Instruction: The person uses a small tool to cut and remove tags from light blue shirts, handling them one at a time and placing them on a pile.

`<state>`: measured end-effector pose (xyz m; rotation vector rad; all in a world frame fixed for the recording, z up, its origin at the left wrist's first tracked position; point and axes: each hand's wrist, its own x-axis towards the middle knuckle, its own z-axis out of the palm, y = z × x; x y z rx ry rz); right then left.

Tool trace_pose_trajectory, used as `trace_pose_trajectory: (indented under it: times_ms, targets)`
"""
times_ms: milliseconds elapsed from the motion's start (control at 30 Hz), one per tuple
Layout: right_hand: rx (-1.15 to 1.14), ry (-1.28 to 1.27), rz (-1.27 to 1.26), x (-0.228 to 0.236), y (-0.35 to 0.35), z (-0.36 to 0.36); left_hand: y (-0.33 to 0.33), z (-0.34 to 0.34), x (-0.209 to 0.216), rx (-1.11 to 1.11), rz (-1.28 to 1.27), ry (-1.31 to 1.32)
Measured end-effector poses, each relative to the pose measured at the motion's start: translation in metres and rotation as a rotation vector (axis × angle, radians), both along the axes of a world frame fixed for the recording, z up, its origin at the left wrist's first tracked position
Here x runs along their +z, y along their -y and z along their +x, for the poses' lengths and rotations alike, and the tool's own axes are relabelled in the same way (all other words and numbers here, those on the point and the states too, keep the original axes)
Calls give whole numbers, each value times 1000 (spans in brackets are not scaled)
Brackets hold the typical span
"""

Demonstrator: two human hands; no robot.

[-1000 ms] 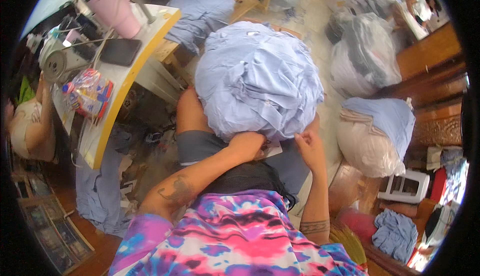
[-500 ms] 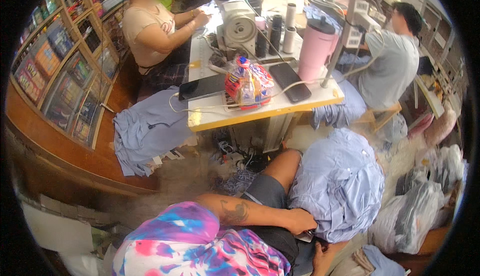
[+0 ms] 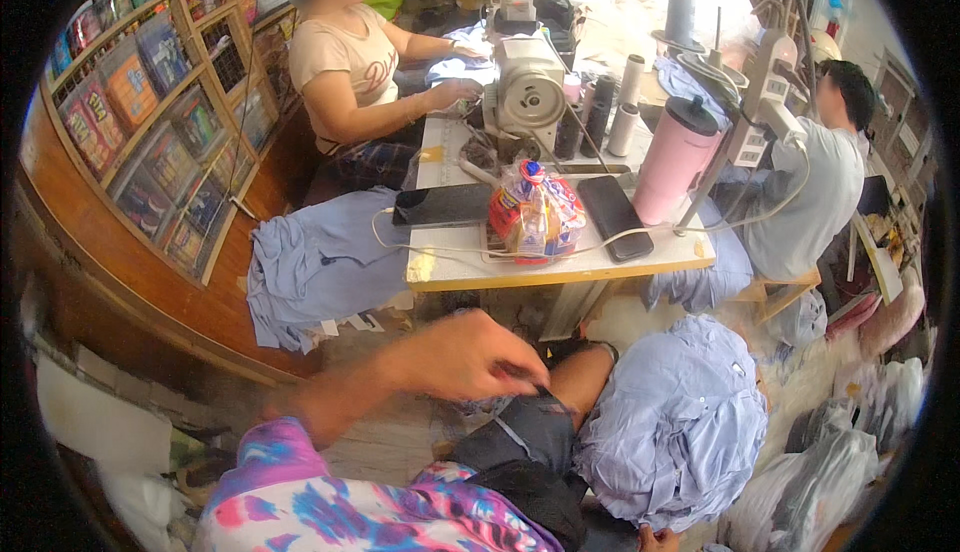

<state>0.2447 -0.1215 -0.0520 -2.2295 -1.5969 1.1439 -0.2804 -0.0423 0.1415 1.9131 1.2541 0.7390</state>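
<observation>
My left hand [image 3: 465, 357] hangs loose and empty, mid-frame.
The shirts [image 3: 680, 422] at lower right look soft and floppy; I'd bunch a thick fold. Right hand unseen.

Two co-workers [image 3: 350, 62] [image 3: 815, 187] – one pink tumbler [image 3: 675, 160] – one phone [image 3: 613, 217].

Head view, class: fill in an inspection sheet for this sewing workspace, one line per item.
Surface: white table with yellow edge, crowded.
Job's things: pale blue shirt bundle on the person's lap.
Clutter: pink tumbler, colourful snack bag, black tablet, thread cones.
Hands: left hand raised, blurred, holding nothing visible; right hand barely visible at the lower edge.
Cables: white cable across the table.
Surroundings: two seated co-workers, white sewing machine, wooden shelves.
</observation>
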Motion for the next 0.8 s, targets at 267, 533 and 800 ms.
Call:
trace_pose_trajectory:
  times_ms: [267, 533, 800]
  targets:
    - [148, 276, 44, -25, -7, 24, -20, -138, 80, 722, 295, -190]
    - [73, 256, -11, -26, -3, 23, -129, -232, 53, 889, 615, -440]
    - [67, 267, -59, 5, -4, 1, -202, -273, -44, 1008, 356, -472]
